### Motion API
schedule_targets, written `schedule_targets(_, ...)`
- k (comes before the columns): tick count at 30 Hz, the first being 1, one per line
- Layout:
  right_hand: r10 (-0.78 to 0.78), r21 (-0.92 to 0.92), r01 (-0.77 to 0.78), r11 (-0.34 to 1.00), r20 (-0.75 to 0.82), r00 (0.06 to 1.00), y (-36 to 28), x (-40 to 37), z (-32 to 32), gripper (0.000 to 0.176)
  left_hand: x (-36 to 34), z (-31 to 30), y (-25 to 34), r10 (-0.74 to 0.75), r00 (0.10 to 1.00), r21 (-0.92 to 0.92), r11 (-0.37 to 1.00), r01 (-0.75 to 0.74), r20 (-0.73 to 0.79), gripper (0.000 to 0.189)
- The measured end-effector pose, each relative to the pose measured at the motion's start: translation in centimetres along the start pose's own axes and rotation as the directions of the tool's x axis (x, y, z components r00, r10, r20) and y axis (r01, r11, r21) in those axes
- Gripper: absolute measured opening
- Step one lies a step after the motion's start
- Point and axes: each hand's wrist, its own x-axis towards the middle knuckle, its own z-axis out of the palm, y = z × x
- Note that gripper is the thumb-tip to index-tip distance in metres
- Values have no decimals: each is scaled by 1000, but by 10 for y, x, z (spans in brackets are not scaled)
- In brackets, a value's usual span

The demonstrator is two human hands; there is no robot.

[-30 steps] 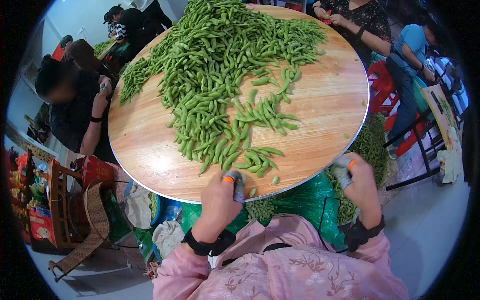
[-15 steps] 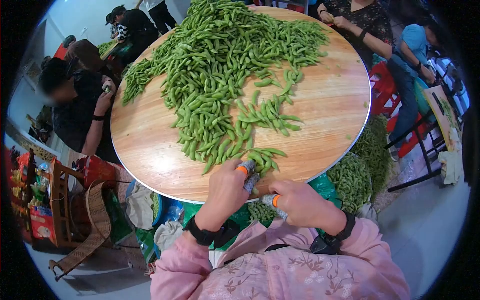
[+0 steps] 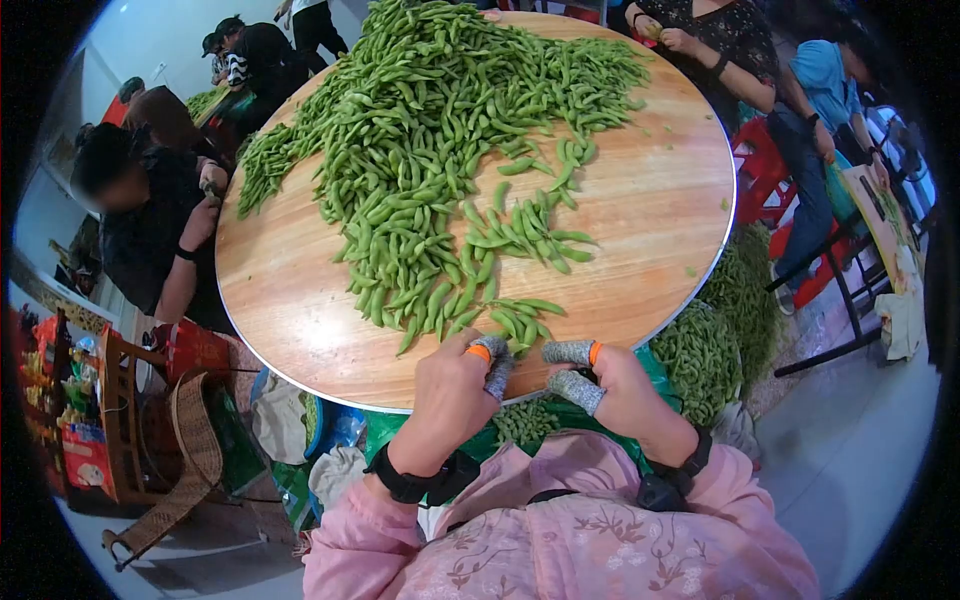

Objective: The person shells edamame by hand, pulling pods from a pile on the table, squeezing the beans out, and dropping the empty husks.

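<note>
A big heap of green soybean pods (image 3: 410, 130) covers much of the round wooden table (image 3: 640, 240). My left hand (image 3: 450, 390) is at the near edge, its fingers curled and pressed together beside a small cluster of pods (image 3: 520, 322). Whatever the left fingertips hold is hidden. Just to the right, my right hand (image 3: 625, 395) has thumb and forefinger apart, with nothing visible between them. Grey knitted finger covers with orange bands are on both hands. Below the table edge, between my hands, lie more pods (image 3: 525, 422).
Piled pods (image 3: 700, 365) stand on the floor at right, near a red stool (image 3: 765, 170). A person (image 3: 150, 200) sits at the left rim; another person's hands (image 3: 665, 38) are at the far right. A curved woven chair part (image 3: 195, 430) lies lower left.
My right hand has moved slightly up and right, and its thumb and forefinger have spread apart. My left hand has shifted a little lower and stays curled by the pods.
</note>
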Motion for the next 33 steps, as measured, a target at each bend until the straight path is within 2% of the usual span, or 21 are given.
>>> schedule_targets(2,-2,87,3,996,-9,1000,1,0,0,24,-2,2,-4,5,994,57,998,1,-113,17)
schedule_targets(3,-2,87,3,996,-10,1000,1,0,-1,24,-1,1,-4,6,994,58,998,1,-113,17)
schedule_targets(8,10,-7,-9,1000,6,1000,5,0,-6,26,8,2,-2,7,997,77,997,-14,83,21)
schedule_targets(12,62,97,-62,993,6,998,5,0,-1,26,4,3,1,35,997,126,991,-43,62,20)
schedule_targets(13,30,149,-28,988,-8,1000,2,0,0,24,-1,3,2,-79,990,-246,964,105,114,19)
schedule_targets(14,0,201,4,980,-23,1000,0,0,1,23,-5,3,2,-167,965,-571,780,256,204,20)
schedule_targets(15,3,203,2,979,-22,1000,-1,1,2,23,-6,1,3,-169,964,-571,780,258,206,20)
schedule_targets(17,-52,330,5,944,133,990,-4,3,2,20,-8,-6,7,-96,877,-809,350,473,471,14)
schedule_targets(20,-23,367,-58,929,213,977,-14,-1,0,17,-9,-12,8,-84,830,-790,267,552,552,14)
schedule_targets(27,52,374,-144,916,245,968,-18,-9,-5,15,-6,-19,9,11,774,-750,255,610,633,14)
schedule_targets(29,73,383,-161,910,236,969,-19,-9,-2,13,-6,-20,9,20,767,-732,313,604,642,13)
schedule_targets(33,52,347,-132,929,230,972,-11,-9,0,12,-7,-21,8,40,755,-719,344,604,654,12)
